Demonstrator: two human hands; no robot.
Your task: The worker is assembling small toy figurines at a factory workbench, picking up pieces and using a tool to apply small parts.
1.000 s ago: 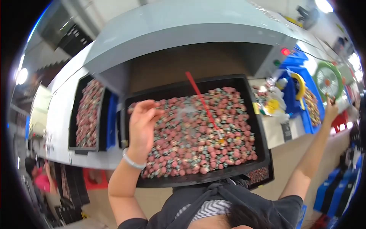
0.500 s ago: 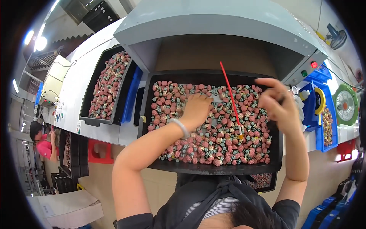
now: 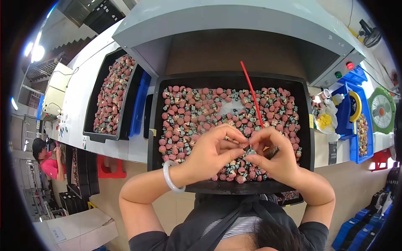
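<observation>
Both of my hands meet over the near part of a black tray (image 3: 234,187), which is filled with small pink knobbly figurines that have pale and grey-green parts. My left hand (image 3: 215,150) is closed in a pinch, thumb and forefinger on a small pink and grey-green figurine (image 3: 250,151). Facing it, my right hand (image 3: 276,154) pinches the same figurine from the other side. Fingers hide most of the piece. A thin red stick (image 3: 252,92) leans across the tray, its lower end passing behind my right fingers, where something yellow-orange shows.
A grey metal housing (image 3: 243,16) with a dark opening stands behind the tray. Another black tray (image 3: 90,133) of figurines is on the left, beside a blue bin (image 3: 140,104). At right are blue bins (image 3: 358,161), a yellow tape roll (image 3: 355,106) and a green fan (image 3: 382,112).
My left hand has moved from the middle of the tray toward me. The right hand has come down and left to meet it, and both now pinch a figurine. The red stick stays leaning.
</observation>
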